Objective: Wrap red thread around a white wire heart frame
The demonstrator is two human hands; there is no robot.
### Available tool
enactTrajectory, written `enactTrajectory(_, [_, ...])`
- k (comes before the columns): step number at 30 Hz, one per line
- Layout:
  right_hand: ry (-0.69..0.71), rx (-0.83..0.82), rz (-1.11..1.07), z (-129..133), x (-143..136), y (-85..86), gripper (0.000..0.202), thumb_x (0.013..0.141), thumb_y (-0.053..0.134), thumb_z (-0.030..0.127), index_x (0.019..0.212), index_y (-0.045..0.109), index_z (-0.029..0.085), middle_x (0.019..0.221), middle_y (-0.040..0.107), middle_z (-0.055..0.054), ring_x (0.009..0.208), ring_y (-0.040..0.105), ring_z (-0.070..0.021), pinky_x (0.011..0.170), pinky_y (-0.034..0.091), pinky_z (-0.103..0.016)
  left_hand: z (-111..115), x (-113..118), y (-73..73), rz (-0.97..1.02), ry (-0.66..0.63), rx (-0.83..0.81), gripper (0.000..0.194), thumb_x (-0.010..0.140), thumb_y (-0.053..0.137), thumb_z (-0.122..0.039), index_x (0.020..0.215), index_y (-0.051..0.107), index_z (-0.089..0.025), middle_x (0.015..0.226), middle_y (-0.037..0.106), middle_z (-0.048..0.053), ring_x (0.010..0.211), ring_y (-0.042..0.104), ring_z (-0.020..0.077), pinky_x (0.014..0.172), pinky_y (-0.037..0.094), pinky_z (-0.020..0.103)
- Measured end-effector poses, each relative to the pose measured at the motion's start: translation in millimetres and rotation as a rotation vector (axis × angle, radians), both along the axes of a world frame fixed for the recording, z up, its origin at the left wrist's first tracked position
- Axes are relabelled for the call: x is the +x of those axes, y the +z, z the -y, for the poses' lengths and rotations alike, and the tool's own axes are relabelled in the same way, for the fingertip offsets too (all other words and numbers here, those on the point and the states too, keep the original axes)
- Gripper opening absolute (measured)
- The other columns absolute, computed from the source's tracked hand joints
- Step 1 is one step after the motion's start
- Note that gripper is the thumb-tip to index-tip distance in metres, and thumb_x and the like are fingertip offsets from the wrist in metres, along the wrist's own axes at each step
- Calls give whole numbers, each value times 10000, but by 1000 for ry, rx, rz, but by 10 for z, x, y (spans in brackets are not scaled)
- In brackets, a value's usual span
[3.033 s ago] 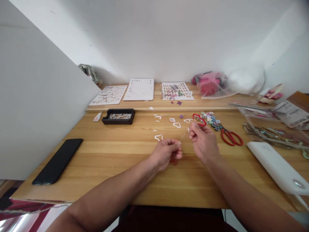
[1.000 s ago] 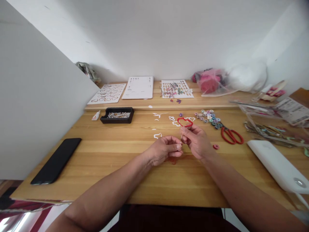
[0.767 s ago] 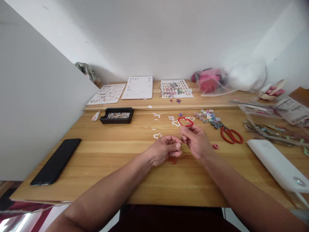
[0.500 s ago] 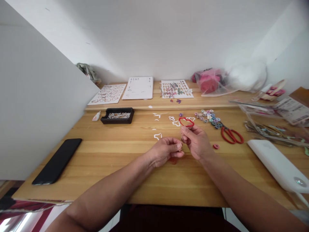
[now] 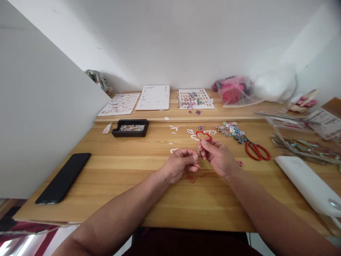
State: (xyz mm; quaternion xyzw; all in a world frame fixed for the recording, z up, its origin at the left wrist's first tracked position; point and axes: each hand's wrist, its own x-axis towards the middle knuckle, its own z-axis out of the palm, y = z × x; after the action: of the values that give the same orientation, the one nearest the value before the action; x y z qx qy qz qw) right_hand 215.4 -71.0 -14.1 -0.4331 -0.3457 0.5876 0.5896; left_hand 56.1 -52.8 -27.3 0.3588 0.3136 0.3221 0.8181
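My right hand (image 5: 220, 157) pinches a red, wavy, petal-shaped outline (image 5: 203, 132) between thumb and fingers, its loop standing up above the fingertips. Close beside it, my left hand (image 5: 181, 165) is closed in a pinch at the lower end of a thin, pale stem or thread (image 5: 198, 150) running between the two hands. The left fingers cover most of that end, so its kind is unclear. Loose red thread (image 5: 190, 179) lies on the table just below my left hand. White cut-out outline shapes (image 5: 174, 150) lie behind the hands.
Right of my hands are a small reddish spool (image 5: 239, 163), several coloured spools (image 5: 231, 128), red-handled scissors (image 5: 258, 152) and a white device (image 5: 306, 181). Leftward are a black tray (image 5: 130, 134) of small pieces, a glue bottle (image 5: 107, 128) and a black phone (image 5: 64, 177). Patterned sheets (image 5: 153, 97) lie behind.
The red outline has tipped and shifted slightly left in my right hand. My left hand has moved slightly left and up, and more of the red thread shows below it.
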Motion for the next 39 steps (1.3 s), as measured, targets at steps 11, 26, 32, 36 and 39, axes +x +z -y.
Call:
enactTrajectory(11, [-105,88,92,6,-98,-64,244,639,846,296,741,656,181,611,579,36,532,474,-81,513,384,-225,26,33,-39,58,-16,-42,429,590,910,-317,797,591,-117,657,602,-3,541,619,87,480,490,142])
enactTrajectory(26, [-67,68,37,34,-96,-18,272,664,840,338,738,625,189,603,583,34,527,482,-91,500,388,-226,27,24,-57,-27,-57,16,456,615,885,-414,828,605,-125,678,621,9,530,591,84,477,477,164])
enactTrajectory(32, [-25,110,99,38,-95,-46,254,685,822,320,686,604,191,557,557,44,478,434,-76,483,341,-223,-44,-4,-41,-63,183,162,467,663,828,-514,874,645,-140,821,634,31,736,617,119,519,454,167])
enactTrajectory(36, [49,86,149,58,-109,-70,269,690,813,321,663,582,186,541,559,44,447,425,-68,467,307,-222,-124,-37,-11,-94,292,193,449,678,808,-531,832,640,-144,792,624,19,724,605,110,542,433,171])
enactTrajectory(39, [86,33,207,80,-132,-67,280,674,808,327,647,568,184,526,547,47,434,411,-65,455,288,-220,-163,-55,-3,-163,299,264,445,674,806,-534,811,655,-138,727,611,9,655,570,99,521,398,179])
